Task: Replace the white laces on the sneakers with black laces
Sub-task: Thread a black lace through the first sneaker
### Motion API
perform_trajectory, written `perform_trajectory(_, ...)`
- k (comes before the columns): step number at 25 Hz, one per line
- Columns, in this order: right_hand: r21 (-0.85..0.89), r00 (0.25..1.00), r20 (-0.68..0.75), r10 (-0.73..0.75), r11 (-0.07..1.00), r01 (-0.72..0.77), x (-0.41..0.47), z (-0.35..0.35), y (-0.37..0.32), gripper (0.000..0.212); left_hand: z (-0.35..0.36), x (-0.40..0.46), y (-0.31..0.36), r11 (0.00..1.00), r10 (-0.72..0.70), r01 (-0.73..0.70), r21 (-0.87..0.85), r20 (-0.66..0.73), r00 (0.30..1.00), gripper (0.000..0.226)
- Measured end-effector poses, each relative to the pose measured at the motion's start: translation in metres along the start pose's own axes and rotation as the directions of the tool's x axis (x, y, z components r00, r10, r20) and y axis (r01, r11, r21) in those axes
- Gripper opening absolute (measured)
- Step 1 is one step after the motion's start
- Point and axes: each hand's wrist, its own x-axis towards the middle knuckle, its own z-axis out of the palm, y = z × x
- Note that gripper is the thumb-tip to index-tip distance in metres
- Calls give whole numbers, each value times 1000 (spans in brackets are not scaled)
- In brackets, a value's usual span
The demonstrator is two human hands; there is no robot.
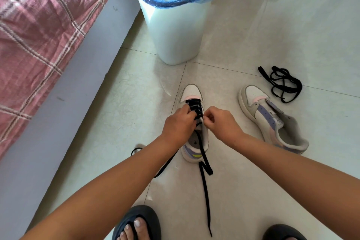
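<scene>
Nearest: two feet in dark slippers [137,224] on the tile floor [253,191]; one loose end of the black lace [204,163] trails from the near sneaker [191,91] back toward them, the other runs under the left forearm; left hand [178,125] has fingers curled onto the lace at the eyelets, right hand [222,122] pinches it just beside; lower eyelet rows laced black; second sneaker [270,119] to the right, unlaced, tilted on its side; spare black lace [282,84] bunched on the floor just past it; further back a white bin [175,31] with blue liner; pink checked bedcover [39,35] far left
</scene>
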Motion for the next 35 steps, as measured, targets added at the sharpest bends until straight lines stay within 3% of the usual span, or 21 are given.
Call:
perform_trajectory(4, -108, 983, -5, -184, 977, 182, -9, 1, 5, 11, 1, 3, 2, 997, -37, 36, -65, -17, 999, 25)
perform_trajectory(8, 58, 993, 26, -111, 992, 109, -5, -3, 3, 18, 3, -2, -3, 963, -71, 55, -265, -51, 996, 21)
perform_trajectory(10, 35, 986, 71, -148, 989, 145, -2, -3, 3, 18, 3, -4, -3, 945, -91, 52, -323, -106, 990, 16)
perform_trajectory(14, -9, 968, 185, -172, 984, 176, 9, -14, -2, 12, 1, -7, 0, 971, 59, -119, -206, -275, 960, 11)
perform_trajectory(17, -42, 933, 332, -140, 986, 162, 21, -25, -9, 9, 1, -8, 0, 971, 120, -177, -163, -308, 944, 19)
perform_trajectory(22, -232, 839, 533, -107, 936, 266, 27, -23, -22, 14, 4, -8, -1, 965, 98, -152, -212, -245, 965, 16)
perform_trajectory(25, -444, 889, 439, -133, 828, 343, 14, -15, -15, 3, 4, -7, -1, 967, 80, -132, -218, -233, 969, 10)
perform_trajectory(27, -586, 929, 327, -173, 734, 343, 0, -2, -8, 14, 8, -7, -1, 970, 62, -107, -217, -204, 977, 10)
perform_trajectory(28, -533, 945, 287, -154, 795, 292, -4, 2, -6, 16, 11, -8, -1, 975, 48, -85, -207, -180, 983, 13)
perform_trajectory(30, -133, 963, 266, -38, 988, 75, -4, -1, -2, 14, 15, -10, -3, 974, -2, -32, -224, -149, 989, 18)
perform_trajectory(31, 85, 948, 317, 39, 994, -69, -2, -6, 0, 13, 15, -11, -4, 959, -45, 2, -282, -144, 989, 20)
perform_trajectory(32, 191, 931, 361, 55, 973, -132, 0, -11, 2, 12, 15, -13, -5, 935, -90, 35, -353, -141, 986, 21)
perform_trajectory(35, 280, 873, 488, 19, 944, -177, 2, -20, 6, 12, 17, -17, -6, 891, -157, 86, -446, -124, 980, 28)
